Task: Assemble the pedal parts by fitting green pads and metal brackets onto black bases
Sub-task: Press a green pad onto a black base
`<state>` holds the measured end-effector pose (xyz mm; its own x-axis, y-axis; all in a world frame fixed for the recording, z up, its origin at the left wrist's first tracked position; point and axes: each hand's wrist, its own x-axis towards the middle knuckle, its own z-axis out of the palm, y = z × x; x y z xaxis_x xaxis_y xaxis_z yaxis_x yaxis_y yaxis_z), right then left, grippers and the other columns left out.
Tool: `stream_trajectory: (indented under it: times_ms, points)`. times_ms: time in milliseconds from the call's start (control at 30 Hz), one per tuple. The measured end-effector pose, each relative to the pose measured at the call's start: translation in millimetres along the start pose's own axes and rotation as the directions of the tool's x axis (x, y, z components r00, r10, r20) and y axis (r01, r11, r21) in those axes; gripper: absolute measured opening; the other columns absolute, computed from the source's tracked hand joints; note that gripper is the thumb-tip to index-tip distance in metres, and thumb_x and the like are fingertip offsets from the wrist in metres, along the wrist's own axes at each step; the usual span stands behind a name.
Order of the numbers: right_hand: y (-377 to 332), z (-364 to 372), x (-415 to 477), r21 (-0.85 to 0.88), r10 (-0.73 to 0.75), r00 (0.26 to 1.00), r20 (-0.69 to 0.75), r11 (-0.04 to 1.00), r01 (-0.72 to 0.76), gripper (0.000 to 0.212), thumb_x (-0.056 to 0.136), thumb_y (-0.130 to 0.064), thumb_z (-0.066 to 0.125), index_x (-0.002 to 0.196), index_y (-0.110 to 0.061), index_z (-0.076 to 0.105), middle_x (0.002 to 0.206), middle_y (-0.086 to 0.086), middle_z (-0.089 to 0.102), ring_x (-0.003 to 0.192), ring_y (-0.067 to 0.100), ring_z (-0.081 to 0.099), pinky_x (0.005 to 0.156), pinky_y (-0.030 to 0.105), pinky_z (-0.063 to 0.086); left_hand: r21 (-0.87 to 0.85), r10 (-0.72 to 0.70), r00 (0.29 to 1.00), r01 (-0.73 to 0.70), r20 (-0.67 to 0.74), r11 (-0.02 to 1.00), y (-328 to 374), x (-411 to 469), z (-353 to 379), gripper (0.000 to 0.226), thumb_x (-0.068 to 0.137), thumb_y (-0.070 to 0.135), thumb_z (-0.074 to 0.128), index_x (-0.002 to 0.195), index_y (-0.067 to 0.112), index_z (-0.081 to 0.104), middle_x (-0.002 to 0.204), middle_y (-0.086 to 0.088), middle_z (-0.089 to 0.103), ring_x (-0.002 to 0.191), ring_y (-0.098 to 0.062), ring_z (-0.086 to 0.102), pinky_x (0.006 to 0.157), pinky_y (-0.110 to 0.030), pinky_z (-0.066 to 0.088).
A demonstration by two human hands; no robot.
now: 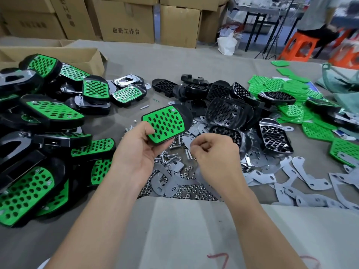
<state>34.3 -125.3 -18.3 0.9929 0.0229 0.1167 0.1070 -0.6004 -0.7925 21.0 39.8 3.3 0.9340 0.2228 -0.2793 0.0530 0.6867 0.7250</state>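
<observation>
The left hand (136, 150) grips the pedal (165, 125) by its near end, above the table's (174, 230) middle, over loose screws (171, 158). Right hand (211, 150): fingers curled; whether they pinch anything cannot be told. Pedal judged stiff and light; hold the black rim, not the pad.

Bright, even overhead light fills the scene, leaving only faint, soft shadows under the piled parts. White glints sit on the glossy black bases (275, 133) and a chromed metal bracket (126, 79). The wide lens bows the cardboard cartons (126, 22) outward, and the orange stool (301, 47) and right background are smeared with blur.
</observation>
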Motion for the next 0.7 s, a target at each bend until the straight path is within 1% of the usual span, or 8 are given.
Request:
stream_trajectory:
  times_ms: [67, 133, 200, 300, 400, 467, 600, 700]
  points:
    - [0, -3, 0, -0.015, 0.004, 0.999, 0.049, 1.000, -0.003, 0.023, 0.089, -0.018, 0.063, 0.074, -0.032, 0.074, 0.058, -0.012, 0.067, 0.048, 0.004, 0.057, 0.047, 0.016, 0.043, -0.008, 0.018, 1.000, -0.018, 0.003, 1.000, 0, 0, 0, 0.027, 0.092, -0.003, 0.041, 0.106, 0.001, 0.063, 0.106, -0.015, 0.076, 0.104, -0.032, 0.074, 0.076, -0.034, 0.065]
    - [1, -2, -1, -0.109, 0.018, 0.995, 0.101, 0.994, -0.007, 0.027, 0.092, -0.015, 0.061, 0.083, -0.033, 0.078, 0.072, -0.009, 0.073, 0.056, 0.006, 0.064, 0.057, 0.022, 0.055, -0.028, 0.045, 0.999, -0.044, 0.014, 0.999, 0, -2, 0, 0.029, 0.091, -0.004, 0.040, 0.109, 0.000, 0.062, 0.113, -0.017, 0.074, 0.103, -0.033, 0.074, 0.073, -0.033, 0.065]
    - [1, 0, -1, -0.160, 0.032, 0.993, 0.113, 0.987, -0.013, 0.026, 0.090, -0.011, 0.064, 0.094, -0.033, 0.078, 0.079, -0.009, 0.071, 0.066, 0.012, 0.067, 0.067, 0.034, 0.061, -0.043, 0.070, 0.997, -0.069, 0.023, 0.997, 1, -4, 0, 0.028, 0.092, -0.005, 0.040, 0.108, 0.001, 0.061, 0.108, -0.015, 0.076, 0.097, -0.030, 0.076, 0.071, -0.031, 0.064]
    - [0, 4, 0, -0.288, -0.012, 0.991, 0.135, 0.956, 0.051, 0.028, 0.085, -0.012, 0.068, 0.101, -0.034, 0.077, 0.080, -0.009, 0.067, 0.071, 0.011, 0.063, 0.070, 0.033, 0.060, -0.039, 0.085, 0.996, -0.084, 0.030, 0.996, 2, -4, 0, 0.025, 0.094, -0.004, 0.041, 0.108, 0.002, 0.060, 0.104, -0.013, 0.078, 0.097, -0.028, 0.077, 0.070, -0.030, 0.063]
    - [-1, 8, 0, -0.272, -0.031, 0.994, 0.106, 0.961, 0.059, 0.025, 0.086, -0.013, 0.069, 0.098, -0.032, 0.079, 0.084, -0.005, 0.070, 0.075, 0.016, 0.066, 0.073, 0.035, 0.060, -0.035, 0.072, 0.997, -0.071, 0.035, 0.997, 1, -3, 0, 0.021, 0.096, -0.003, 0.043, 0.112, 0.000, 0.056, 0.111, -0.014, 0.075, 0.096, -0.026, 0.077, 0.067, -0.028, 0.062]
    - [-1, 11, 1, -0.259, -0.054, 0.994, 0.097, 0.963, 0.078, 0.021, 0.085, -0.013, 0.071, 0.093, -0.031, 0.078, 0.084, -0.004, 0.070, 0.074, 0.017, 0.066, 0.072, 0.037, 0.060, -0.023, 0.067, 0.997, -0.066, 0.034, 0.998, 0, -2, 0, 0.023, 0.096, -0.001, 0.046, 0.117, 0.006, 0.053, 0.114, -0.016, 0.072, 0.092, -0.025, 0.076, 0.065, -0.027, 0.062]
    - [-2, 15, 1, -0.298, -0.190, 0.975, 0.117, 0.930, 0.217, 0.021, 0.080, -0.006, 0.070, 0.086, -0.023, 0.079, 0.094, 0.002, 0.069, 0.087, 0.025, 0.062, 0.074, 0.036, 0.054, 0.056, 0.072, 0.997, -0.074, 0.041, 0.996, -3, -1, 0, 0.011, 0.098, -0.001, 0.049, 0.096, 0.009, 0.050, 0.105, -0.014, 0.074, 0.085, -0.025, 0.077, 0.060, -0.027, 0.062]
    - [-3, 19, -1, -0.332, -0.318, 0.945, 0.078, 0.885, 0.326, 0.022, 0.075, 0.003, 0.070, 0.080, -0.016, 0.079, 0.087, 0.008, 0.068, 0.087, 0.030, 0.061, 0.069, 0.038, 0.054, 0.091, 0.088, 0.996, -0.090, 0.030, 0.992, -4, -1, 0, 0.024, 0.097, -0.003, 0.051, 0.079, 0.012, 0.047, 0.092, -0.012, 0.077, 0.079, -0.025, 0.077, 0.051, -0.024, 0.059]
